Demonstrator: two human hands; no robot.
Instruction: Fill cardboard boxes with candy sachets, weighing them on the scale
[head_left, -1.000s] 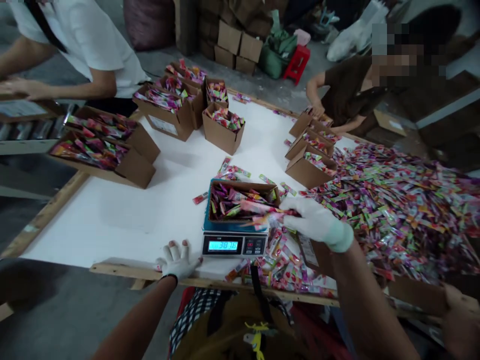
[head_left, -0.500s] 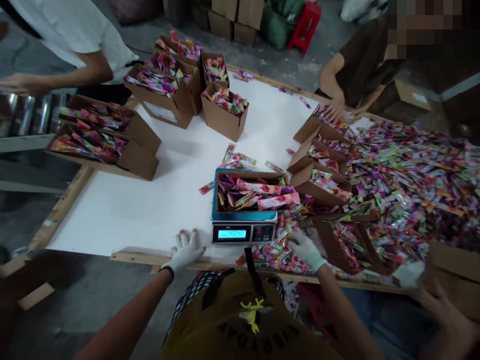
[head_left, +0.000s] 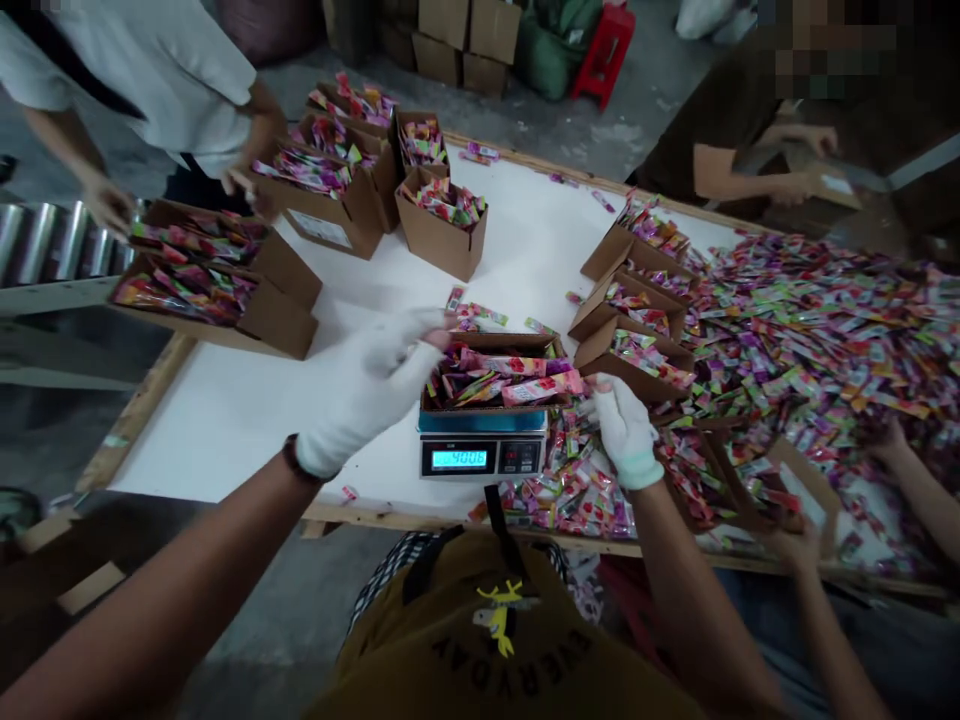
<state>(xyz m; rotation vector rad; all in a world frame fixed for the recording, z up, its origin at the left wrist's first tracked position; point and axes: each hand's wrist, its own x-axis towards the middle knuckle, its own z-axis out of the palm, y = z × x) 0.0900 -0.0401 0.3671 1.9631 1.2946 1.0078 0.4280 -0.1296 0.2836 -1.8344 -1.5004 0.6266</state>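
This is a packing workshop: a concrete floor (head_left: 525, 130), stacked cardboard cartons (head_left: 457, 40), and a long worktop (head_left: 225, 440) carrying a digital scale (head_left: 484, 458) and heaped small wrapped packets (head_left: 817, 340).

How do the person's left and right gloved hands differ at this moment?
The left hand is held open with its fingers stretched out, above the white table top, while the right hand is curled down over loose colourful packets. The left hand is up beside the cardboard box on the scale, the right hand lower beside it. The left glove has a dark wristband; the right has a pale green cuff. Both wear white gloves.
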